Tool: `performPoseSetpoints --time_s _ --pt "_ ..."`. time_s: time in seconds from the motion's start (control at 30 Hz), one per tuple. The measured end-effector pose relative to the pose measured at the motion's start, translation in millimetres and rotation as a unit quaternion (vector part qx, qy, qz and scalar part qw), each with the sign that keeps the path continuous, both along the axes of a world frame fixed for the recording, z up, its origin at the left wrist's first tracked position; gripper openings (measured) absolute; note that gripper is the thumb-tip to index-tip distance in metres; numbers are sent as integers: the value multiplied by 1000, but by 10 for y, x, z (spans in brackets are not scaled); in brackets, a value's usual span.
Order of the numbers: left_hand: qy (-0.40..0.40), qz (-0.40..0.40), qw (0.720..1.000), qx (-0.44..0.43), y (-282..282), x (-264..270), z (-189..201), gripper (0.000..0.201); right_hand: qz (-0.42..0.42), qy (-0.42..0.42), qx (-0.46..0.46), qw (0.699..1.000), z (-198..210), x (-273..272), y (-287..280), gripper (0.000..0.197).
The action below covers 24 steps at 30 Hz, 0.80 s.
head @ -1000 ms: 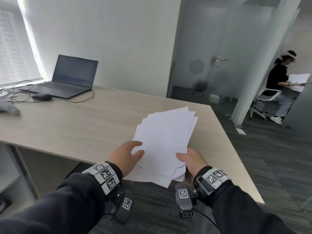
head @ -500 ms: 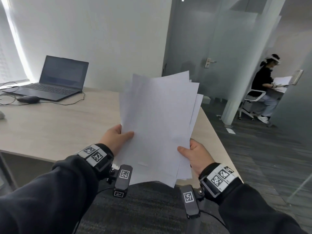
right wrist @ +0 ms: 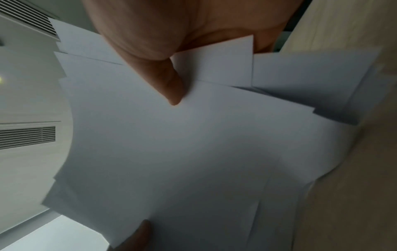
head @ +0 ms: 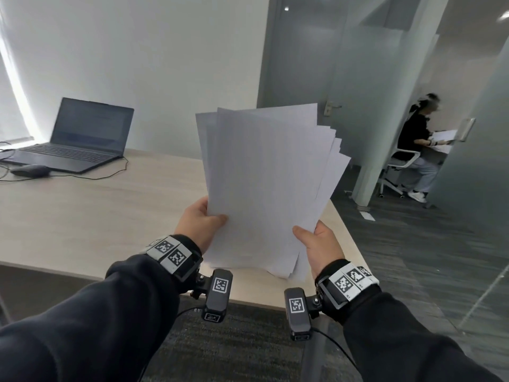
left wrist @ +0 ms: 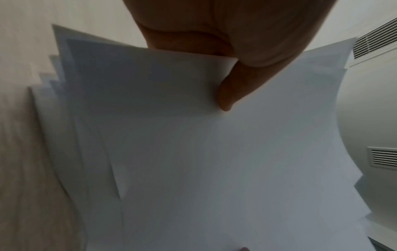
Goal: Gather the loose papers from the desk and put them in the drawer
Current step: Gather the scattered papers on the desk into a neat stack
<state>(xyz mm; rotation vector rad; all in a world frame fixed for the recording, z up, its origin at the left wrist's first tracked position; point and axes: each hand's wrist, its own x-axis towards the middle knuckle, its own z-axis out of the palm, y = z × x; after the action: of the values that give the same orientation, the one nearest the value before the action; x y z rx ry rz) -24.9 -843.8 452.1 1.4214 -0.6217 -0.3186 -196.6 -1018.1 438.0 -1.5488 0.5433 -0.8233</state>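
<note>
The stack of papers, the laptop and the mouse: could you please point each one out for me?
stack of papers [head: 264, 183]: head view, middle of the front sheet.
laptop [head: 91, 128]: head view, centre of its dark screen.
mouse [head: 30, 170]: head view, top of its shell.

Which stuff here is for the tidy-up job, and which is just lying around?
For the job:
papers, held up over the desk
left hand
right hand

Just lying about:
laptop
mouse
cables

Desk [head: 110, 216] bears laptop [head: 80, 136] (open), mouse [head: 30, 170].
</note>
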Motion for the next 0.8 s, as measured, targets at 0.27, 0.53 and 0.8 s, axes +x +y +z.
performPoseSetpoints --time_s 0.27,0.53,0.8 --pt "3 8 999 -45 -30 57 93 23 -2 -31 11 999 65 59 -20 21" --pt "27 27 997 -73 -32 95 79 13 26 -46 17 998 102 80 2 23" --pt "4 -8 998 -61 3 66 57 33 44 -44 21 998 34 60 62 20"
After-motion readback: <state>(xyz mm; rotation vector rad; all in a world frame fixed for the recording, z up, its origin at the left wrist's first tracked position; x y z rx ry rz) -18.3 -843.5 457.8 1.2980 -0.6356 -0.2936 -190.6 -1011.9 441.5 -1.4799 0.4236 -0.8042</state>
